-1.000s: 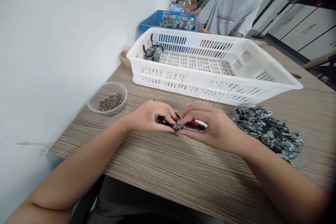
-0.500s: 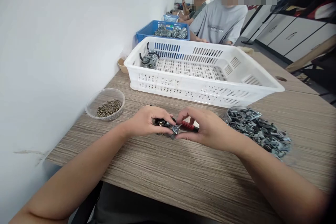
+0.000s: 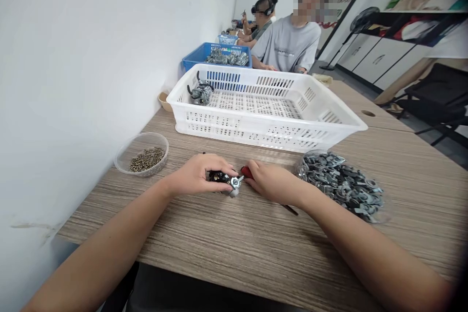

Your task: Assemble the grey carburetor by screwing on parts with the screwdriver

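Note:
My left hand [image 3: 199, 175] is closed round a small black and silver metal assembly [image 3: 235, 184] low over the table, its silver end facing right. Just to the right, my right hand [image 3: 266, 180] is wrapped round the red handle of a tool [image 3: 247, 172]; a dark shaft sticks out below that hand toward the lower right. The fingertips are close beside the silver end of the assembly. A clear bowl of small brass-coloured screws [image 3: 147, 159] stands at the left. At the right lies a heap of grey metal parts [image 3: 341, 183] in a clear container.
A large white perforated crate [image 3: 234, 129] stands behind my hands, with a few metal assemblies [image 3: 201, 92] at its left end. Beyond it are a blue crate [image 3: 193, 58] and a seated person in a grey shirt [image 3: 287, 44]. A wall runs along the left.
My right hand has closed round the red-handled tool, which lay behind its fingers before. The assembly's silver end now faces more upward. The camera view has shifted.

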`<state>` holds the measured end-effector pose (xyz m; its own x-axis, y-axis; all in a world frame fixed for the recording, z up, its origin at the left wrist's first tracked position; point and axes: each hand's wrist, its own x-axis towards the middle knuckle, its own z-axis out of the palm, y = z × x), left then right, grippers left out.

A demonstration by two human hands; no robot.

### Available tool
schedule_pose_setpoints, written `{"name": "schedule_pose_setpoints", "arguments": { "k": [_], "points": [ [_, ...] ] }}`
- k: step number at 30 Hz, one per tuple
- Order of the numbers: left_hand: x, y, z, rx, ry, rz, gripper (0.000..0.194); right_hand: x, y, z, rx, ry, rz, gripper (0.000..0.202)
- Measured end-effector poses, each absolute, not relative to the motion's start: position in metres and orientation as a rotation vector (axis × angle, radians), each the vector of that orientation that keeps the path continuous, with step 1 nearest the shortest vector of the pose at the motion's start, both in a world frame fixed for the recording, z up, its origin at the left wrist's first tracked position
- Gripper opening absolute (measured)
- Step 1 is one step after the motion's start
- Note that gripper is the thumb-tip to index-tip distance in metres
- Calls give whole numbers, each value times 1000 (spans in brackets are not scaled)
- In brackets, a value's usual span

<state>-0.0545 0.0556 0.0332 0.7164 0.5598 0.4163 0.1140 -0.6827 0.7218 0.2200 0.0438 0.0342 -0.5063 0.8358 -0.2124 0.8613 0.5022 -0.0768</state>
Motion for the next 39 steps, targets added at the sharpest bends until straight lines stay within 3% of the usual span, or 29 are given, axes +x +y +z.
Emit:
{"name": "schedule_pose_setpoints", "arguments": {
  "k": [5, 10, 13, 19, 27, 39],
  "points": [
    [-53, 55, 27, 2201, 494, 869, 33, 234, 45, 65, 1530, 2755, -240, 44],
    [-51, 55, 20, 2026, 454, 918, 23, 221, 36, 109, 1591, 3829, -296, 11],
    [-49, 55, 19, 1988, 413, 950, 13, 194, 36, 116, 1387, 4241, -162, 12],
    [-48, 56, 20, 2018, 386, 984, 10, 179, 54, 106, 1076, 4201, -313, 21],
    [-47, 55, 20, 2023, 419, 970, 9, 191, 55, 112, 1080, 4292, -27, 19],
    [-47, 53, 24, 2012, 454, 930, 8, 185, 47, 108, 1152, 4234, -318, 24]
  ]
}}
